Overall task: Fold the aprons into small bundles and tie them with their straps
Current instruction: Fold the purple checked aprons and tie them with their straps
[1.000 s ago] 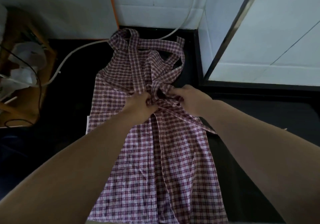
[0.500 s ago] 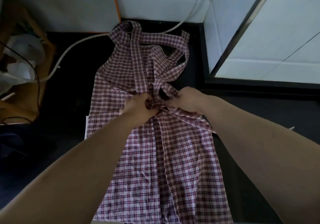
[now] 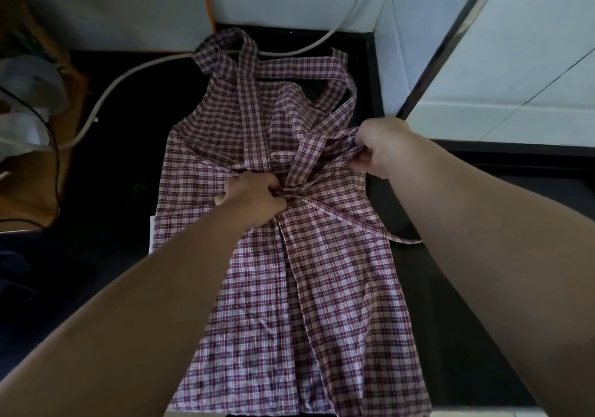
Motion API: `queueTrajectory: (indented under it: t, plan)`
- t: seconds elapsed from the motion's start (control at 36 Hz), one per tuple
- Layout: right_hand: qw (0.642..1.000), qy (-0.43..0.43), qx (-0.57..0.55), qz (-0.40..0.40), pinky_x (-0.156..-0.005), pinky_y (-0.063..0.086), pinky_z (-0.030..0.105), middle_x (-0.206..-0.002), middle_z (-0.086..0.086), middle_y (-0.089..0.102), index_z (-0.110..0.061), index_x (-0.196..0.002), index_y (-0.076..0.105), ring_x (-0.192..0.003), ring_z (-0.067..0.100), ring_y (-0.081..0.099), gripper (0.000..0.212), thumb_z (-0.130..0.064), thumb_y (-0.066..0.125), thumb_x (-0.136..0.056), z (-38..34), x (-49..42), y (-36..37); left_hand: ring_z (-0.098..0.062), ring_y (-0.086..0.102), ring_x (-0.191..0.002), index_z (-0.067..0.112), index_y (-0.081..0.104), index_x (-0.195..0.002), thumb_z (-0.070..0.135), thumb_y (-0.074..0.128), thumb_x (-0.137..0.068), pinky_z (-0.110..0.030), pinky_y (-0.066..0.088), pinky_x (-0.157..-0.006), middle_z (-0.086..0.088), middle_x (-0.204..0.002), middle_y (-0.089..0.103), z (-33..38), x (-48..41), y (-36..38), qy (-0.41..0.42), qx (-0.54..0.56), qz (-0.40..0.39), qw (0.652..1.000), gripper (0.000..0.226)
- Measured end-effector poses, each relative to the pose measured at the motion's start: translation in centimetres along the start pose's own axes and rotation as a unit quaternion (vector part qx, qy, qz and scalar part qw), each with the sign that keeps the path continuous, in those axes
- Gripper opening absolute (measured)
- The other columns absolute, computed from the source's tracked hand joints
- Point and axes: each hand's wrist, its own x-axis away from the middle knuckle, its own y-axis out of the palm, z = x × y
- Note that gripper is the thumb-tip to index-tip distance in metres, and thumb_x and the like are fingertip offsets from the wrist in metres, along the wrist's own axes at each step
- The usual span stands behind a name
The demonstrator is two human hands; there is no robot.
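A maroon-and-white checked apron (image 3: 289,304) lies lengthwise on a black counter (image 3: 122,159), its neck loop (image 3: 231,46) at the far end. My left hand (image 3: 254,197) grips bunched cloth and a strap at the apron's waist, in the middle. My right hand (image 3: 376,146) pinches a fold of strap near the apron's right edge, pulled away from the left hand. A loose strap end (image 3: 354,223) trails off to the right across the cloth.
A white hose (image 3: 135,72) runs across the counter's far side and up the tiled wall. A wooden stand with white bags (image 3: 29,104) and dark cables stands at the left. A tiled ledge with a metal trim (image 3: 450,43) rises at the right.
My right hand has pulled away to the right with the strap, opening a gap between the two hands. My left hand stays at the waist.
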Motion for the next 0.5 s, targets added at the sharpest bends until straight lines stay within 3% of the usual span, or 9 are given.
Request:
queueTrajectory:
  t: [0.06, 0.08, 0.14, 0.17, 0.25, 0.31, 0.42, 0.47, 0.5]
  plan:
    - [0.998, 0.028, 0.009, -0.053, -0.069, 0.057, 0.022, -0.078, 0.005, 0.056, -0.008, -0.076, 0.051, -0.074, 0.016, 0.059, 0.021, -0.004, 0.048, -0.096, 0.0, 0.7, -0.1, -0.035, 0.050, -0.114, 0.035, 0.055, -0.103, 0.043, 0.061, -0.089, -0.052, 0.044, -0.098, -0.003, -0.105, 0.050, 0.2, 0.0, -0.2, 0.000, -0.006, -0.016, 1.000, 0.017]
    - [0.996, 0.053, 0.011, -0.070, -0.071, 0.058, 0.023, -0.080, 0.006, 0.059, -0.006, -0.078, 0.056, -0.076, 0.016, 0.061, 0.016, -0.002, 0.053, -0.094, 0.0, 1.0, -0.3, -0.036, 0.050, -0.114, 0.036, 0.053, -0.102, 0.042, 0.060, -0.089, -0.052, 0.044, -0.098, -0.004, -0.106, 0.051, 0.3, 0.0, -0.3, -0.001, -0.007, -0.022, 1.000, 0.015]
    - [0.993, 0.062, 0.035, -0.098, -0.062, 0.058, 0.024, -0.092, 0.007, 0.063, -0.006, -0.091, 0.062, -0.080, 0.017, 0.063, 0.006, -0.001, 0.059, -0.090, -0.3, 1.4, -0.4, -0.036, 0.051, -0.114, 0.039, 0.050, -0.097, 0.042, 0.061, -0.088, -0.052, 0.044, -0.098, -0.006, -0.110, 0.056, 0.3, -0.1, -0.4, -0.002, -0.012, -0.030, 0.999, 0.014]
    - [0.991, 0.054, 0.039, -0.115, -0.062, 0.058, 0.027, -0.099, 0.006, 0.063, -0.008, -0.099, 0.061, -0.085, 0.019, 0.062, 0.011, -0.003, 0.059, -0.089, -0.5, 1.8, -0.4, -0.036, 0.051, -0.116, 0.040, 0.050, -0.096, 0.043, 0.061, -0.086, -0.052, 0.044, -0.098, -0.007, -0.114, 0.057, 0.2, -0.2, -0.4, -0.004, -0.016, -0.036, 0.999, 0.015]
    - [0.985, 0.051, 0.030, -0.162, -0.083, 0.050, 0.037, -0.101, 0.006, 0.063, -0.012, -0.102, 0.056, -0.091, 0.023, 0.060, 0.013, -0.014, 0.059, -0.090, -1.1, 1.8, -0.6, -0.032, 0.045, -0.120, 0.033, 0.058, -0.101, 0.053, 0.064, -0.080, -0.050, 0.042, -0.101, -0.004, -0.121, 0.054, 0.4, -0.3, -0.8, -0.012, 0.000, -0.058, 0.998, 0.029]
    - [0.984, 0.051, -0.007, -0.171, -0.089, 0.048, 0.038, -0.101, 0.005, 0.067, -0.012, -0.106, 0.058, -0.096, 0.022, 0.062, 0.017, -0.018, 0.056, -0.090, -1.1, 1.7, -0.6, -0.024, 0.052, -0.105, 0.020, 0.059, -0.094, 0.062, 0.055, -0.085, -0.041, 0.044, -0.094, -0.001, -0.105, 0.057, 0.8, -0.1, -1.4, 0.007, 0.008, -0.070, 0.997, 0.043]
    - [0.987, 0.041, -0.028, -0.151, -0.069, 0.056, 0.035, -0.103, 0.005, 0.066, -0.010, -0.110, 0.059, -0.094, 0.021, 0.064, 0.021, -0.008, 0.057, -0.090, -0.8, 1.1, -0.1, -0.018, 0.060, -0.076, 0.022, 0.063, -0.088, 0.049, 0.058, -0.091, -0.031, 0.048, -0.068, -0.005, -0.087, 0.065, 0.5, -0.2, -1.7, 0.032, 0.076, -0.047, 0.996, 0.028]
    - [0.994, 0.014, 0.085, -0.072, -0.056, 0.059, 0.030, -0.088, 0.007, 0.064, -0.008, -0.095, 0.059, -0.070, 0.016, 0.066, 0.008, -0.003, 0.054, -0.092, -0.7, 0.8, -0.1, -0.015, 0.052, -0.061, 0.023, 0.061, -0.086, 0.042, 0.060, -0.093, -0.027, 0.043, -0.054, -0.001, -0.074, 0.059, 0.1, -0.3, -1.6, 0.024, 0.112, -0.029, 0.993, 0.020]
    - [0.983, -0.019, 0.183, -0.006, -0.059, 0.059, 0.032, -0.085, 0.009, 0.063, -0.008, -0.089, 0.058, -0.064, 0.017, 0.065, 0.008, -0.004, 0.053, -0.093, -0.7, 0.6, -0.2, -0.014, 0.047, -0.057, 0.023, 0.060, -0.085, 0.040, 0.059, -0.094, -0.026, 0.039, -0.051, -0.001, -0.070, 0.055, 0.0, -0.4, -1.6, 0.015, 0.132, -0.022, 0.991, 0.019]
